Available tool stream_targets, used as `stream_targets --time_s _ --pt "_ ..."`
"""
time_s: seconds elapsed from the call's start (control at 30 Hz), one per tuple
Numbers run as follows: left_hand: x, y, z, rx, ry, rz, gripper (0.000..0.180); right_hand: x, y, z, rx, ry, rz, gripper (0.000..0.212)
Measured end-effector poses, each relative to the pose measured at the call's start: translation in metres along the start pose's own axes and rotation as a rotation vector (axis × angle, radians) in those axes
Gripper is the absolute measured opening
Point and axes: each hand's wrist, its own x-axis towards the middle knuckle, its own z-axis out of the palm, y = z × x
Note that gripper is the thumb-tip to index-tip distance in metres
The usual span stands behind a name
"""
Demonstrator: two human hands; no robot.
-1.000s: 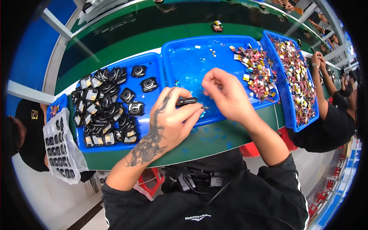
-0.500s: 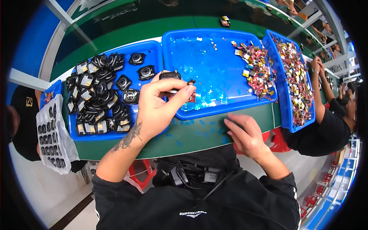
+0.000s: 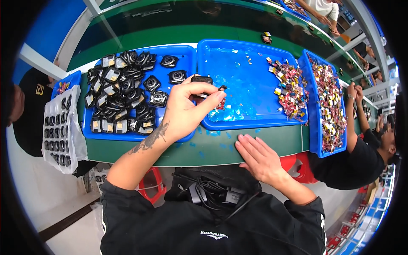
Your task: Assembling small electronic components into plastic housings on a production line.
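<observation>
The long, smooth green worktop [image 3: 212, 155] runs across the front, bearing a broad blue plastic tray [image 3: 255, 76] at centre, a second blue tray [image 3: 185, 63] on the left, and a narrow, deep blue tray [image 3: 313, 127] on the right. Over the front edge of the worktop, the bare right hand [image 3: 262, 159] has flattened out since half a second ago, its fingers now straight, close together and free of anything visible (whether the palm touches the surface, I cannot tell), so the holding falls to one hand. The bare left hand [image 3: 189, 102], tattooed along its forearm, keeps its fingers closed on a black, rounded-square watch-like housing [image 3: 202, 79], held up over the near left corner of the central tray. Hard, glossy black housings [image 3: 127, 85] of similar shape lie jumbled in the left tray, several showing pale rectangular faces. A loose, crinkled heap of small red, yellow and silvery parts [image 3: 291, 91] fills the central tray's right end. Just below the left thumb shows a small reddish piece [image 3: 221, 104], its attachment unclear; thin, shiny blue film scraps [image 3: 233, 112] litter the tray floor beside it.
</observation>
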Motion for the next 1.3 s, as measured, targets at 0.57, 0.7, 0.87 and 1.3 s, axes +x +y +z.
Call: stream_targets --time_s 0.57,0.7,0.87,1.3 --pt "0.002 0.008 -0.007 -0.112 0.021 -0.034 0.014 -0.050 0.051 0.033 -0.120 0.573 -0.314 0.027" --pt "0.005 0.010 -0.006 -0.153 0.025 -0.022 0.015 -0.032 0.042 0.019 -0.001 0.633 0.045 0.014" --pt "0.003 0.008 -0.008 -0.125 0.003 -0.062 0.013 0.045 0.073 -0.040 0.229 0.772 0.426 0.007" --pt "0.006 0.009 -0.007 -0.150 0.020 -0.062 0.016 0.114 0.095 -0.045 -0.176 0.383 0.487 0.014"
